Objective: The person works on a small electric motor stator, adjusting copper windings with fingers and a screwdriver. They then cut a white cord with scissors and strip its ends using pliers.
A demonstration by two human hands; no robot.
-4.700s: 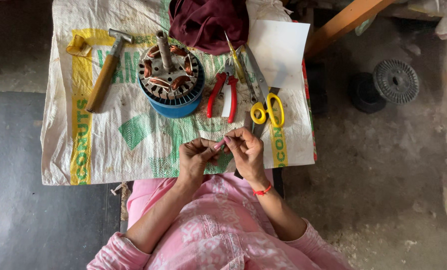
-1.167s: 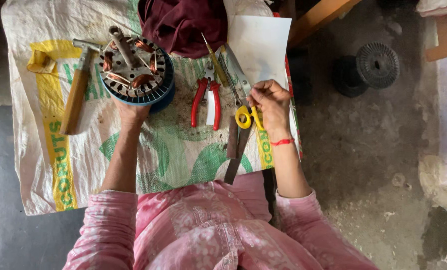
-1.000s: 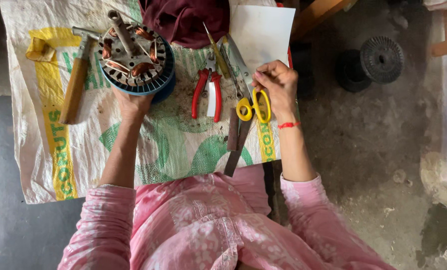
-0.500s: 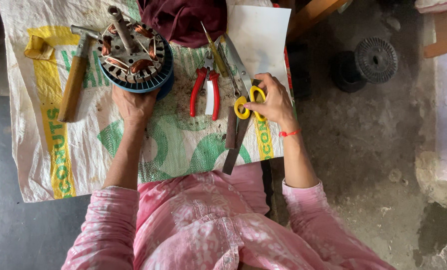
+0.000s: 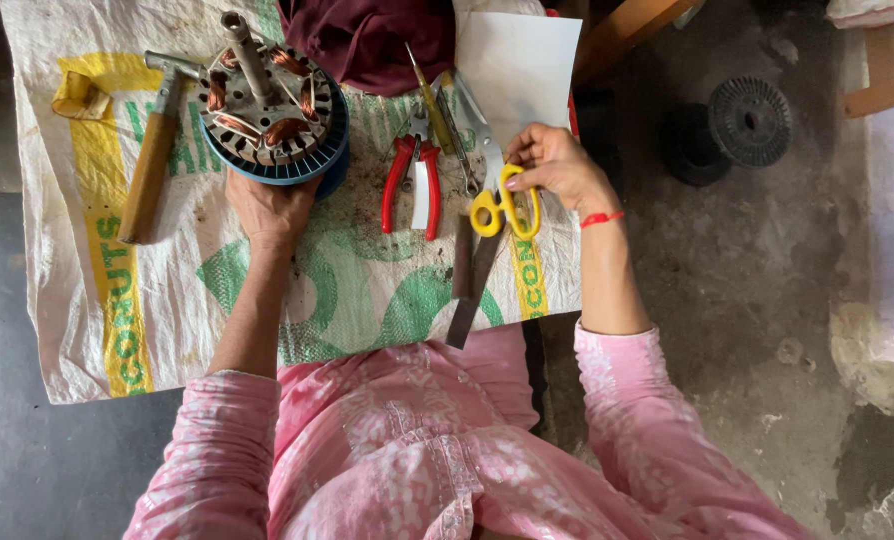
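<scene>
Both hands have parted since the earliest picture, where they met near the person's lap over something small. Now the left hand (image 5: 272, 205) rests at the near edge of the round motor stator (image 5: 267, 100), a metal core with copper windings seated in a blue ring at the far left of the woven sack (image 5: 297, 300); its fingers curl against the blue rim, touching it, though whether they truly grip it I cannot tell. Over the last second the right hand (image 5: 559, 165) has settled on the yellow-handled scissors (image 5: 502, 195), which lie right of centre with blades pointing far; fingertips pinch the right loop of the handle, the thumb tucked along it, and the scissors still seem to lie on the sack rather than lifted. My judgement is that the work turns from the small piece to steadying the stator while a cutting tool is taken up.

Red-handled pliers (image 5: 415, 185) lie between the two hands. A wooden-handled hammer (image 5: 155, 160) sits left of the stator, and a white sheet (image 5: 522, 65) lies far right.
</scene>
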